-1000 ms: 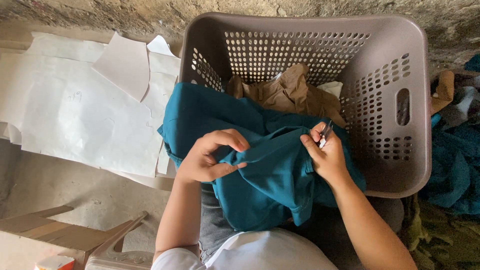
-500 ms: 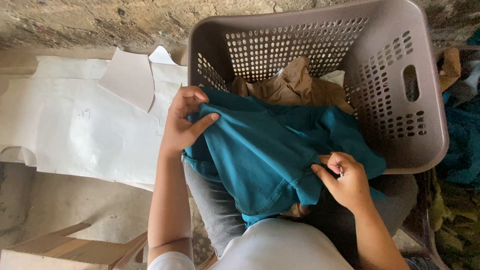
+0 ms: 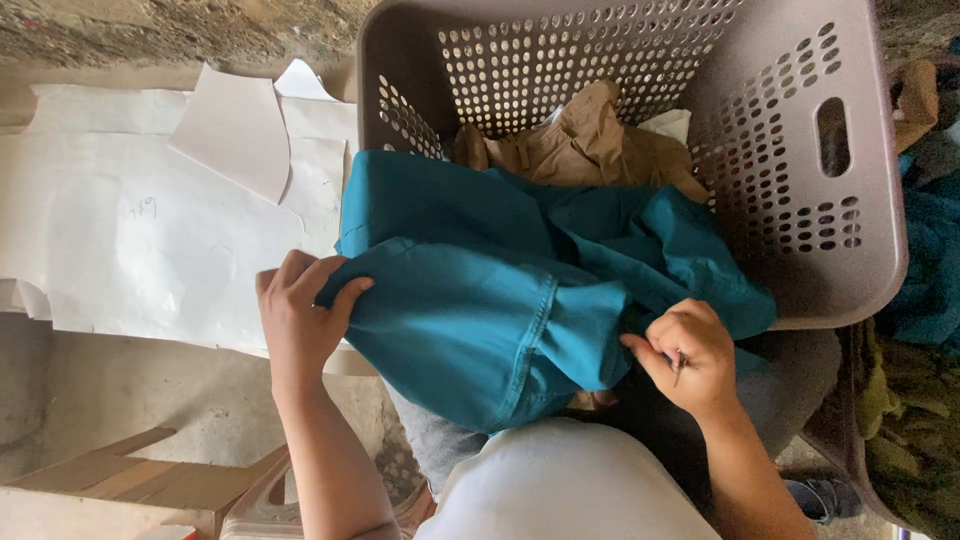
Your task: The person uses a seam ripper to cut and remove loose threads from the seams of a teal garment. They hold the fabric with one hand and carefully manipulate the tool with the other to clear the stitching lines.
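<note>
left hand (image 3: pixel 300 315): pinching the edge of the blue cloth (image 3: pixel 500 290)
right hand (image 3: pixel 685 355): closed on the cloth's other side
basket (image 3: pixel 790 250): under the cloth

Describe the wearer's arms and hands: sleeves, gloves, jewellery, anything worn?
Both forearms are bare, no sleeves reaching them. The left hand and right hand wear no gloves, and no rings, watch or bands show. A white short-sleeved top covers the torso; its sleeve ends are out of view.

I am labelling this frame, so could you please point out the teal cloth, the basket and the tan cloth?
teal cloth (image 3: pixel 480 330), head view, on its front fold.
basket (image 3: pixel 800 240), head view, on its right wall.
tan cloth (image 3: pixel 585 140), head view, on its crumpled top.
</note>
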